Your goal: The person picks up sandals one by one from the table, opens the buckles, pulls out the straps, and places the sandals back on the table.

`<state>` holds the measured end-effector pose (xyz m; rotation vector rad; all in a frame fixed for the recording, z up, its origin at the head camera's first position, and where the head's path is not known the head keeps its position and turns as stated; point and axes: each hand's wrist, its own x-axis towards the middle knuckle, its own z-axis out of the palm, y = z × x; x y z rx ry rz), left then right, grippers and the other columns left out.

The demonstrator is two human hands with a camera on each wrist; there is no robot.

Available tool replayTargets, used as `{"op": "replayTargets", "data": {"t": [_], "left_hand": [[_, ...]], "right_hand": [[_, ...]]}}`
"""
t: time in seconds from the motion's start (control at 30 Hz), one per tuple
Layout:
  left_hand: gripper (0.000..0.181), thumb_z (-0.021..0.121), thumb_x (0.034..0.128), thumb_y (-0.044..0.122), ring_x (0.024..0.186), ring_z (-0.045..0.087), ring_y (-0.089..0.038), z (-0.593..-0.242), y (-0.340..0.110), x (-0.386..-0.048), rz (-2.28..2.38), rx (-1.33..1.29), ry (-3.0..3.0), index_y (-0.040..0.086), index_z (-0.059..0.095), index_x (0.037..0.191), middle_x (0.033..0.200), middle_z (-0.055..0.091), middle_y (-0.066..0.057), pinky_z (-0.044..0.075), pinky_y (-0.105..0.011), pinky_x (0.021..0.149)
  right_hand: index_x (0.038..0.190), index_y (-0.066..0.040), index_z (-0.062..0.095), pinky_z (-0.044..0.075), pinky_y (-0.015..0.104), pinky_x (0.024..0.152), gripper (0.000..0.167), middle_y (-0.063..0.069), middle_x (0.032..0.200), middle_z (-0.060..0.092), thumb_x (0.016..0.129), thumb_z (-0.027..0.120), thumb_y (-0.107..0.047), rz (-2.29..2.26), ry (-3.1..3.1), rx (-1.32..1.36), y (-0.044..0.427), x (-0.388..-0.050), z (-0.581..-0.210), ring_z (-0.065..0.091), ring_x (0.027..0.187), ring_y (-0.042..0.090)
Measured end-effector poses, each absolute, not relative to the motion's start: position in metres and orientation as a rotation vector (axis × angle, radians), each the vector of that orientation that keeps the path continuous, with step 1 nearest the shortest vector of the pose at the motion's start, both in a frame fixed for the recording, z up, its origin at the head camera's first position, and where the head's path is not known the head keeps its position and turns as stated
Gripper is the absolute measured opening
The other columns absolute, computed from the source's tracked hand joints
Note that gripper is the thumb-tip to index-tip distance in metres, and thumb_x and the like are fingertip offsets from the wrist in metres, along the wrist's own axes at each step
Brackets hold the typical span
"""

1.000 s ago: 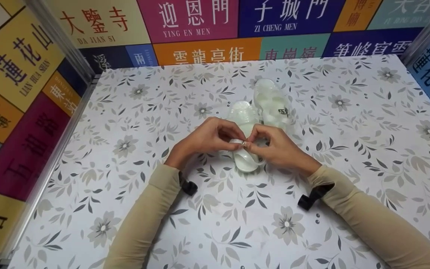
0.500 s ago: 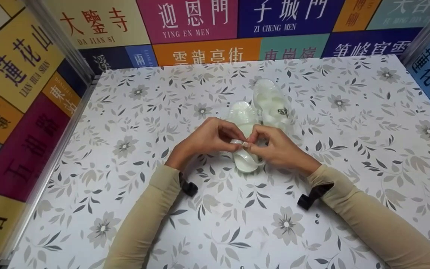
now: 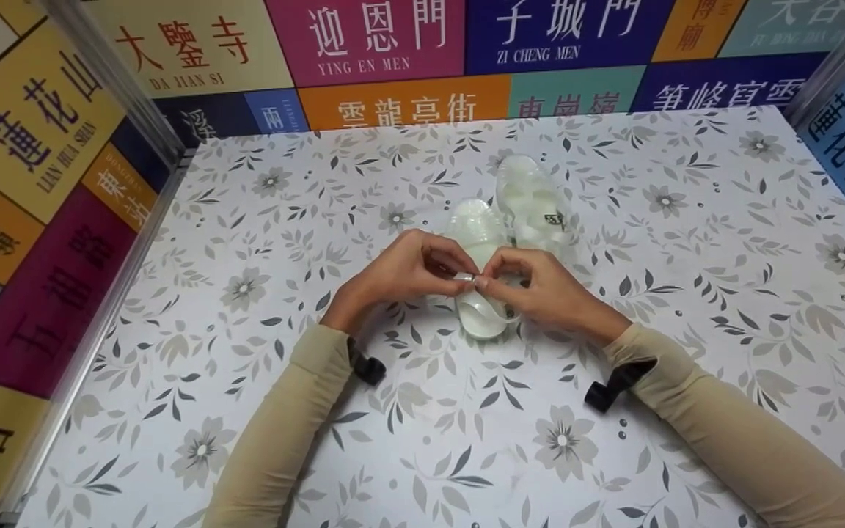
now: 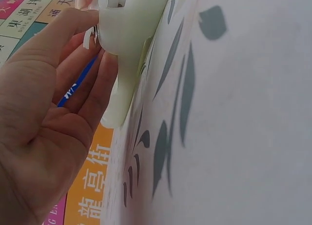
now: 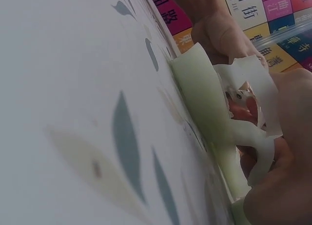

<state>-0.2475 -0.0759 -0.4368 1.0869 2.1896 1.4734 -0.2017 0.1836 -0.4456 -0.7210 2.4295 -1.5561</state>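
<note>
A pale, translucent sandal [image 3: 483, 324] lies on the table below both hands; the fingers cover its middle. My left hand [image 3: 409, 268] pinches its white strap [image 4: 87, 38] between thumb and fingers. Close against it, the thumb and forefinger of my right hand [image 3: 543, 287] pinch the same strap near a small metal buckle [image 3: 473, 278]. The fingertips of the two hands nearly meet. In the right wrist view the sandal's sole [image 5: 197, 83] and straps stand close to the right hand, whose fingertips are partly hidden. Another matching sandal [image 3: 531, 192] lies just beyond, to the right.
The table [image 3: 305, 440] has a white cover with grey leaves and flowers. Colourful panels with lettering [image 3: 400, 103] border it at the back and both sides. Black wrist mounts [image 3: 369, 370] sit at the sleeve cuffs.
Both hands keep their pinch on the strap in nearly the same place. Less of the strap loop shows between the fingertips now. The sandals have not visibly moved.
</note>
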Motion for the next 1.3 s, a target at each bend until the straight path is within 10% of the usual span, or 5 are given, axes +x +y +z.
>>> {"op": "replayTargets", "data": {"t": [0.53,0.77,0.97,1.17,1.3], "left_hand": [[0.016,0.083,0.0927,0.012,0.1,0.081,-0.014,-0.4378,-0.0733,-0.2473,1.46,1.06,2.196,0.015,0.084,0.109,0.105,0.084,0.0,0.066,-0.033,0.089],[0.015,0.084,0.0932,0.012,0.099,0.081,-0.015,-0.4394,-0.0744,-0.2482,1.487,1.08,2.19,0.015,0.084,0.107,0.104,0.084,-0.001,0.066,-0.034,0.089],[0.014,0.085,0.0931,0.013,0.099,0.081,-0.016,-0.4391,-0.0749,-0.2484,1.5,1.075,2.178,0.016,0.084,0.107,0.103,0.083,-0.001,0.066,-0.035,0.09],[0.016,0.085,0.0938,0.012,0.101,0.081,-0.016,-0.4389,-0.0755,-0.2482,1.497,1.077,2.16,0.014,0.084,0.109,0.105,0.083,-0.001,0.066,-0.035,0.09],[0.016,0.084,0.0932,0.011,0.1,0.081,-0.017,-0.4397,-0.0766,-0.2489,1.507,1.075,2.161,0.013,0.083,0.109,0.106,0.083,-0.003,0.066,-0.035,0.091]], "right_hand": [[0.092,-0.016,0.068,0.054,0.042,0.1,0.016,0.0,0.103,0.073,0.094,0.066,0.0,-1.554,2.448,-0.742,0.1857,-0.2,-0.4462,0.071,0.112,0.019],[0.097,-0.016,0.073,0.058,0.029,0.076,0.006,0.001,0.104,0.076,0.102,0.07,-0.013,-1.582,2.419,-0.694,0.1861,-0.2004,-0.444,0.073,0.097,0.023],[0.102,-0.019,0.075,0.059,0.032,0.083,0.009,-0.002,0.109,0.078,0.104,0.074,-0.028,-1.559,2.434,-0.699,0.1857,-0.2005,-0.4428,0.073,0.101,0.021],[0.095,-0.017,0.07,0.057,0.04,0.104,0.01,-0.001,0.109,0.076,0.099,0.07,-0.008,-1.572,2.434,-0.711,0.1846,-0.201,-0.445,0.072,0.119,0.017],[0.094,-0.013,0.069,0.059,0.029,0.087,0.014,0.003,0.106,0.073,0.097,0.064,0.0,-1.59,2.429,-0.721,0.1849,-0.2016,-0.445,0.072,0.106,0.018]]}}
